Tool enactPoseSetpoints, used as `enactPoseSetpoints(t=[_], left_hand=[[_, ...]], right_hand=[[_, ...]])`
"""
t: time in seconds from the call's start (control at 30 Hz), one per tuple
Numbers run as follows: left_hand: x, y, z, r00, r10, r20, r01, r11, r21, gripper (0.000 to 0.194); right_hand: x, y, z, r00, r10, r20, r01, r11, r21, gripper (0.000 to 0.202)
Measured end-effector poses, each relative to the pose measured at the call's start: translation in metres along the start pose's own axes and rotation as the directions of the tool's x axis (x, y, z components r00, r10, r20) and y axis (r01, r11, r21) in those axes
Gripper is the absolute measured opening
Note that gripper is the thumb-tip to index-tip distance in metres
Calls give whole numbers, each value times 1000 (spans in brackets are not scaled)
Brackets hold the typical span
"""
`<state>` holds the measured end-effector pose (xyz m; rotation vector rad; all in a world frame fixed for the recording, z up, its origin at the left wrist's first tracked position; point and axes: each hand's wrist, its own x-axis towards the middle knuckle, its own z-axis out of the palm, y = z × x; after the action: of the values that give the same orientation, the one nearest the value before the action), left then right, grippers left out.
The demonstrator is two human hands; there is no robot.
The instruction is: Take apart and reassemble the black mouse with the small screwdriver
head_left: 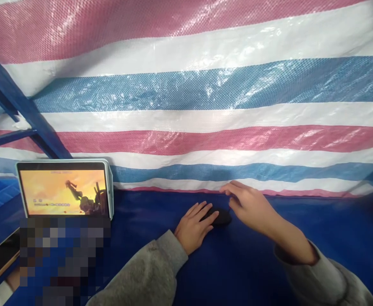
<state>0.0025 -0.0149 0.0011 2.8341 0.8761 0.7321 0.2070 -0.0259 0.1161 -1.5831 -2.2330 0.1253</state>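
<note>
A flat, dark rounded object (222,217) lies on the blue surface (224,263) near the middle of the view. My left hand (194,227) rests palm down beside it, fingers spread, with the fingertips over its left edge. Just right of and above the dark object is my right hand (245,202), raised a little off the surface. Its fingers are bent and curl to the left; whether a small thing is between thumb and fingers cannot be made out. Both arms wear grey sleeves.
A tablet (63,191) in a pale case stands at the left, its screen lit. Blue metal bars (33,114) rise behind it. A striped sheet (205,89) hangs at the back. Another person's hand (13,279) shows at lower left, near a dark device (1,259).
</note>
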Motion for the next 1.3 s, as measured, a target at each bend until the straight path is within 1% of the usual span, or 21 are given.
enactPoseSetpoints(t=[0.17,0.33,0.4,0.5,0.63,0.7,0.87,0.93,1.03,1.1,1.17,1.23,1.3], left_hand=[[-2,3,-2,1000,-21,12,21,1000,-17,49],[-3,2,0,1000,1,2,-1,1000,-10,51],[-3,1,1,1000,1,-9,-1,1000,-12,51],[-2,1,2,1000,-1,-23,0,1000,-24,51],[-2,2,2,1000,-21,-8,21,999,-29,52],[-1,2,2,999,-33,1,33,999,-28,52],[3,-1,2,1000,-20,15,20,1000,-20,53],[5,-3,1,1000,-8,15,8,1000,-22,52],[8,-5,0,1000,4,8,-4,999,-33,50],[8,-5,-1,1000,5,3,-5,999,-37,50],[8,-4,-1,1000,1,0,-1,999,-35,50],[6,-4,0,1000,-3,-7,2,999,-32,52],[5,-4,2,1000,3,-17,-4,1000,-30,53]], right_hand=[[0,-1,-4,1000,4,-16,-4,1000,-20,25],[0,-3,-9,999,37,-7,-37,999,-3,24],[0,-3,-9,999,41,-21,-41,999,13,25],[0,-3,-8,999,32,-27,-32,999,-19,29],[1,-1,-5,999,35,-16,-36,999,-14,21],[2,1,-4,999,37,-16,-38,999,-6,22],[3,3,-3,999,43,-9,-44,995,-86,26],[3,4,-3,996,89,-10,-89,984,-152,25],[3,6,-4,976,215,-39,-216,929,-300,31],[3,7,-5,964,261,-48,-261,905,-337,34],[3,7,-6,968,248,-34,-247,923,-294,31],[3,5,-7,981,191,-18,-190,957,-218,29],[3,2,-8,990,141,-17,-141,974,-177,30]])
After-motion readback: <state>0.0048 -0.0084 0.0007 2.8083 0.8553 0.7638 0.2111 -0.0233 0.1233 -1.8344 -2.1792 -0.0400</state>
